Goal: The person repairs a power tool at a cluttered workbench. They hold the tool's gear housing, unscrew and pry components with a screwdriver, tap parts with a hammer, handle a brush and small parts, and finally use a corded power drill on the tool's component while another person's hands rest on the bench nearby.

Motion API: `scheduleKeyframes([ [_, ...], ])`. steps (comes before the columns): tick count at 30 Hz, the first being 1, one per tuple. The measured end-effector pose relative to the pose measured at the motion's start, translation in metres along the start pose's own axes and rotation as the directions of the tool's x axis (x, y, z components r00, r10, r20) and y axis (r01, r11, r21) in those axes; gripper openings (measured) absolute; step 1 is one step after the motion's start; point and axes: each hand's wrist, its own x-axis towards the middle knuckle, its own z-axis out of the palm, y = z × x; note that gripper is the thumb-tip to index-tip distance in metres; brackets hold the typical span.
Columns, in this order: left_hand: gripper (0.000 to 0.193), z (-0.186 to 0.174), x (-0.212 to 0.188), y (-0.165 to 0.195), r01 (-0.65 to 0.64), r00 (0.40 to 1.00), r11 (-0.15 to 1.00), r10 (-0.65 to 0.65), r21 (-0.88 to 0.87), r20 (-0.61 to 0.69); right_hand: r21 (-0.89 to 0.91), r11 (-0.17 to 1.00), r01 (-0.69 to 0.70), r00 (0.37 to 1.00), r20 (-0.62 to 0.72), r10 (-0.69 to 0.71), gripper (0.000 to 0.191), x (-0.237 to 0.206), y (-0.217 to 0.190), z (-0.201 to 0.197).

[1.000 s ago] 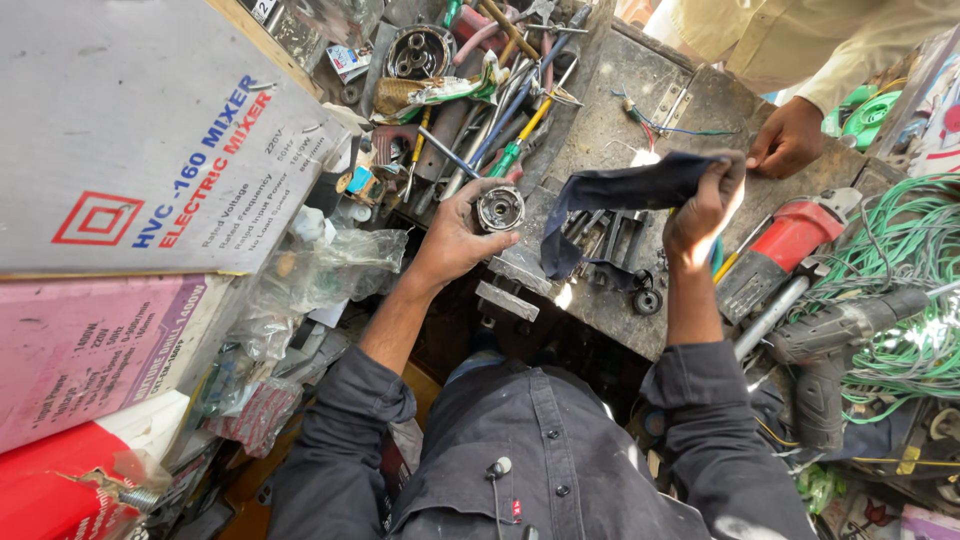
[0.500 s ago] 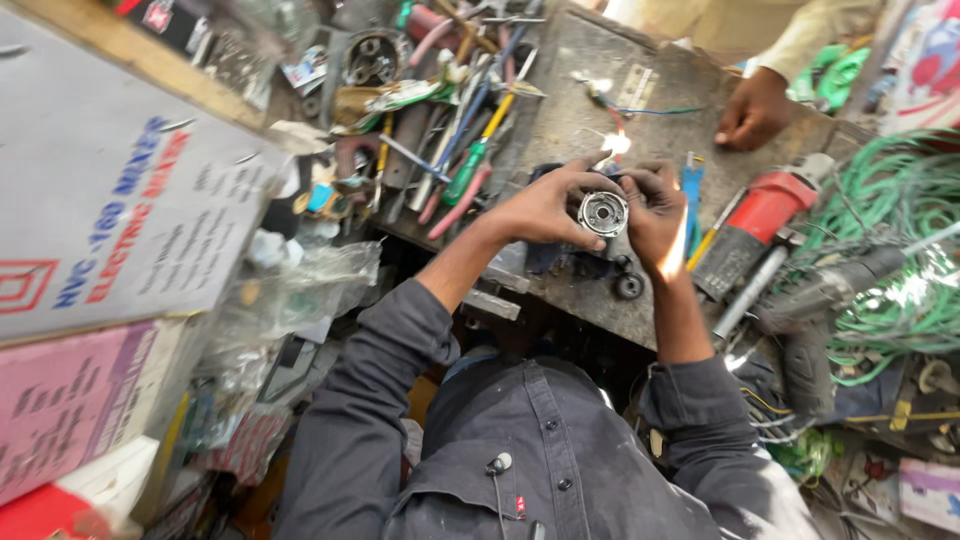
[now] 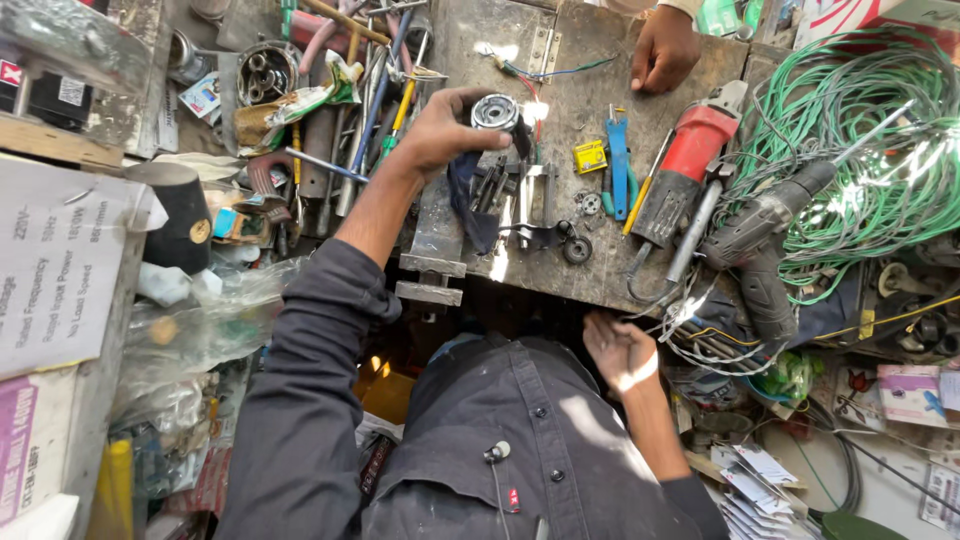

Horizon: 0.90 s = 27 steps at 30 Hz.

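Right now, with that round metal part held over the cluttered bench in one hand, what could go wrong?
The left hand alone pinches the round metal part, with the dark cloth hanging beneath; it could slip into the loose tools. The right hand is down at the lap. Another person's hand rests nearby.

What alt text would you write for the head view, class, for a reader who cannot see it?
Seen from above, a person's left hand holds up a round metal part and a dark cloth over a cluttered workbench, while their right hand rests empty near their lap. Another person's hand rests on the far edge.
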Motion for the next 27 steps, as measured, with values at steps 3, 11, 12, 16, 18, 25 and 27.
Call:
scheduleKeyframes([
  [3,0.060,0.006,0.005,0.001,-0.047,0.999,0.998,0.048,-0.044,0.008,0.309,0.946,0.101,0.965,0.200,-0.169,0.044,0.011,-0.005,0.019],
  [11,0.062,0.028,-0.005,0.037,-0.259,0.965,0.951,0.263,-0.168,-0.001,0.239,0.941,0.241,0.964,0.052,-0.260,0.034,0.013,-0.004,0.029],
  [12,0.061,0.027,-0.009,0.048,-0.352,0.931,0.906,0.365,-0.236,0.011,0.238,0.941,0.241,0.964,0.056,-0.261,0.033,0.015,-0.004,0.029],
  [16,0.065,0.022,-0.033,0.093,-0.389,0.917,0.920,0.391,-0.036,0.077,0.232,0.947,0.221,0.970,0.043,-0.237,0.031,0.021,-0.006,0.026],
  [18,0.070,0.027,-0.047,0.105,-0.355,0.931,0.934,0.356,-0.031,0.082,0.244,0.946,0.212,0.973,0.041,-0.229,0.032,0.023,-0.006,0.024],
  [25,0.067,0.032,-0.123,0.111,-0.275,0.959,0.961,0.274,0.011,0.068,0.126,0.985,0.118,0.989,0.077,-0.129,0.031,0.013,-0.002,0.012],
  [27,0.065,0.025,-0.145,0.114,-0.275,0.961,0.960,0.272,0.057,0.048,-0.031,0.999,0.033,0.997,0.077,-0.031,0.028,0.005,0.000,0.013],
])
